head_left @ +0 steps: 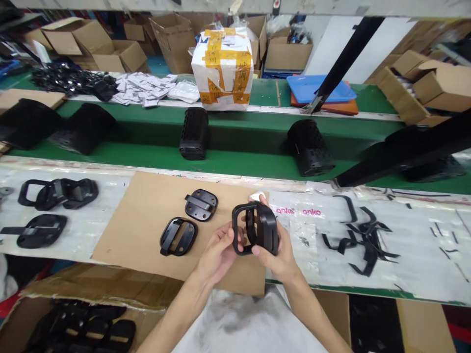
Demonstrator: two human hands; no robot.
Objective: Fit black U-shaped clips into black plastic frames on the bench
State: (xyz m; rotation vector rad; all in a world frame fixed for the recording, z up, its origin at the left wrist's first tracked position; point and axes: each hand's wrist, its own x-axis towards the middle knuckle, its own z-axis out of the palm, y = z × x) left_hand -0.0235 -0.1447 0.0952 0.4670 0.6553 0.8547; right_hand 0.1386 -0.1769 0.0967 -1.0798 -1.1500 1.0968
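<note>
Nearest, the left hand (220,256) and right hand (275,261) close their fingers around a black plastic handle bracket (256,229), held over the right end of a cardboard sheet (136,230); two matching brackets (201,205) lie on that sheet, just left of the hands.

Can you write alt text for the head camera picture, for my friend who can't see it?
A left hand and right hand hold a black plastic part with a loop handle over a cardboard sheet. Two similar parts lie there. Behind, bigger black pieces sit on a green conveyor belt.
</note>
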